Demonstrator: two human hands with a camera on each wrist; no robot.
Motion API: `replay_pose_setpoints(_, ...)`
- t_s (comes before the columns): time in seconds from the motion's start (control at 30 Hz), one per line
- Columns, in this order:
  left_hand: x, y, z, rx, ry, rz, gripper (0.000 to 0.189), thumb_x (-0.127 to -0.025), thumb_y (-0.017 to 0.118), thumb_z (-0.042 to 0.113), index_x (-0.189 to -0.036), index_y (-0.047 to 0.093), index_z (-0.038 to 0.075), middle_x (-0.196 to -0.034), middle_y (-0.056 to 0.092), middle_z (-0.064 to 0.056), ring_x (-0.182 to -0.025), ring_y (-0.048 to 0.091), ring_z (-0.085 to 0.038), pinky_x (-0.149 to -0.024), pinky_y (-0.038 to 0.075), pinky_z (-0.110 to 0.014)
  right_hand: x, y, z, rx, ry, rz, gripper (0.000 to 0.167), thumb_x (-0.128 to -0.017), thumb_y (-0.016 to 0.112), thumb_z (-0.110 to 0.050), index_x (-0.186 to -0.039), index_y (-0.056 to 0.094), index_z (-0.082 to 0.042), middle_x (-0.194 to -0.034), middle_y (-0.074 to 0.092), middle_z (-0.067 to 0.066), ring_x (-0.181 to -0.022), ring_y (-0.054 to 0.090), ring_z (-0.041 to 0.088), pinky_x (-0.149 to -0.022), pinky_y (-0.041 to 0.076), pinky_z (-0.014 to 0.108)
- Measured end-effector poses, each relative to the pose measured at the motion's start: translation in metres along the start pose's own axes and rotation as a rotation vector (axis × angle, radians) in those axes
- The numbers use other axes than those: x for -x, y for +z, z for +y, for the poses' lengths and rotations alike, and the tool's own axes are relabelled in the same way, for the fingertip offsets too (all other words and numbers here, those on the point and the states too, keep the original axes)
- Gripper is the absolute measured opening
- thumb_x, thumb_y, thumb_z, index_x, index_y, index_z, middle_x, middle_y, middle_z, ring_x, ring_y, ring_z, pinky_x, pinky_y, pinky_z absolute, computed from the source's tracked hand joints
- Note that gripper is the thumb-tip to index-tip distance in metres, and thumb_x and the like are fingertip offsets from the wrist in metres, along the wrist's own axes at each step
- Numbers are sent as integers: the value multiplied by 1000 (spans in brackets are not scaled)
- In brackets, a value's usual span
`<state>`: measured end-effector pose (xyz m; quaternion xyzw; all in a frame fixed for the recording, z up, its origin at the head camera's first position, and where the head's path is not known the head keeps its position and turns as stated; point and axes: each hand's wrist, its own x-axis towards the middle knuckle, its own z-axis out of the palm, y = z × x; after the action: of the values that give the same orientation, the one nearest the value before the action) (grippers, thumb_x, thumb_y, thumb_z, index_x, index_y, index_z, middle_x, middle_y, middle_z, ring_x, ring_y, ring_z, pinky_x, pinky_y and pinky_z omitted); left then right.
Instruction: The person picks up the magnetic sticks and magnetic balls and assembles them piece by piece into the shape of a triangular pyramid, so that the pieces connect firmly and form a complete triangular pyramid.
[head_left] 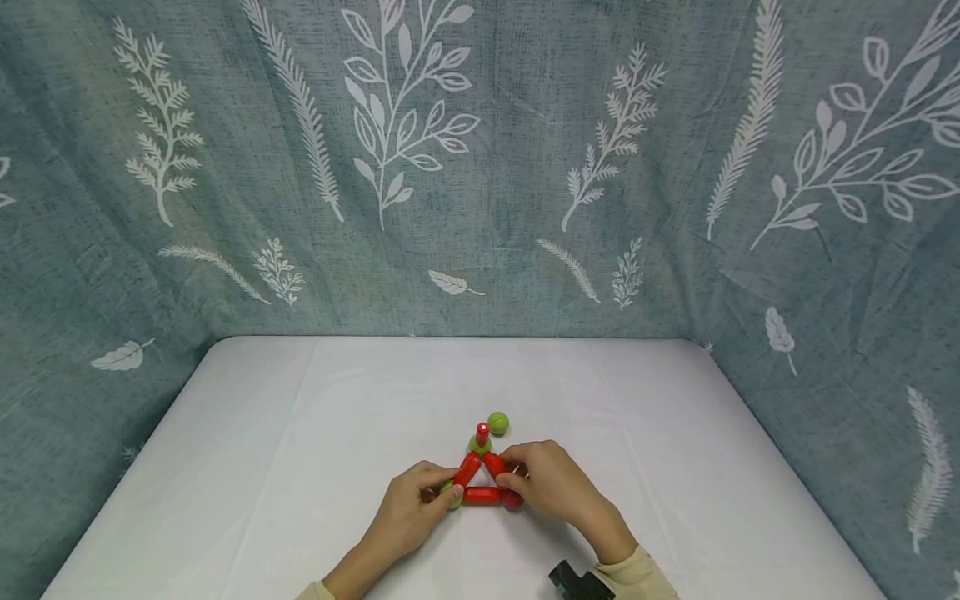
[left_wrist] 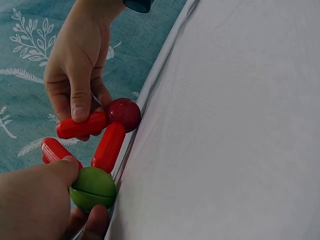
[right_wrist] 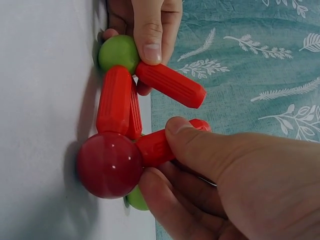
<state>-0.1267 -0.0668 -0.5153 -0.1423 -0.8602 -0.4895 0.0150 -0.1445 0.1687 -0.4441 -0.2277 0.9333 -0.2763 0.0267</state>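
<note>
My left hand point(head_left: 411, 510) grips a green ball point(left_wrist: 93, 189) at the near-left corner of a structure of red rods and balls. Its thumb lies where a tilted red rod point(right_wrist: 172, 85) joins that ball. With thumb and fingers, my right hand point(head_left: 553, 483) pinches another red rod point(left_wrist: 82, 125), which sticks out of a dark red ball point(right_wrist: 110, 165). One red rod point(head_left: 482, 496) links the dark red and green balls along the near side. At the far corner, a red rod point(head_left: 482, 432) points up from a second green ball point(head_left: 480, 446), partly covered.
A separate-looking green ball point(head_left: 498, 422) sits just behind the structure. The white table point(head_left: 300, 400) ends at a patterned blue-green cloth point(head_left: 487, 183). Near the right sleeve, a black device point(head_left: 579, 582) is worn on the wrist.
</note>
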Motion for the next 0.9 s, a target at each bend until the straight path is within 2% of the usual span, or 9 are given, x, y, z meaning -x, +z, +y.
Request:
replay_pose_setpoints(0.2,0,0,0,9,-11,2,31,-93,75,35,-117,78,16,-101,70,6,-79,58,-1,-70,51,-18,0,0,-1,-4,-14,-1,15,-89,79,-16,-103,78,-9,-84,75,-4,-74,63,1,-62,50,20)
replay_pose_setpoints(0.4,0,1,0,13,-16,5,30,-93,75,35,-117,78,18,-101,70,6,-79,58,-1,-70,51,-18,1,-6,1,-36,19,-20,18,-92,77,-23,-105,78,-11,-90,75,-3,-79,67,8,-65,52,21)
replay_pose_setpoints(0.5,0,1,1,15,-20,6,30,-92,76,35,-117,78,18,-101,70,6,-79,58,-1,-70,51,-18,-1,-10,3,-50,38,19,19,-92,76,-23,-107,78,-11,-95,76,-3,-83,68,9,-69,55,22)
replay_pose_setpoints(0.7,-1,0,1,9,-18,4,29,-93,75,36,-116,78,19,-100,70,6,-79,57,-2,-69,50,-18,-11,-10,7,-108,54,158,26,-91,77,-15,-116,75,-9,-111,76,0,-94,71,13,-78,60,26)
replay_pose_setpoints(0.77,-1,0,1,10,-20,7,29,-93,75,36,-116,79,19,-99,70,6,-79,56,-2,-68,49,-19,-16,-7,9,-139,45,167,31,-91,77,-13,-122,73,-10,-117,75,1,-98,71,15,-81,61,28)
replay_pose_setpoints(0.9,0,1,1,28,-23,10,28,-92,76,33,-115,79,18,-98,70,6,-78,57,-2,-69,50,-18,-25,1,14,-209,31,128,40,-93,74,-9,-133,67,-11,-128,71,2,-107,71,17,-86,60,29)
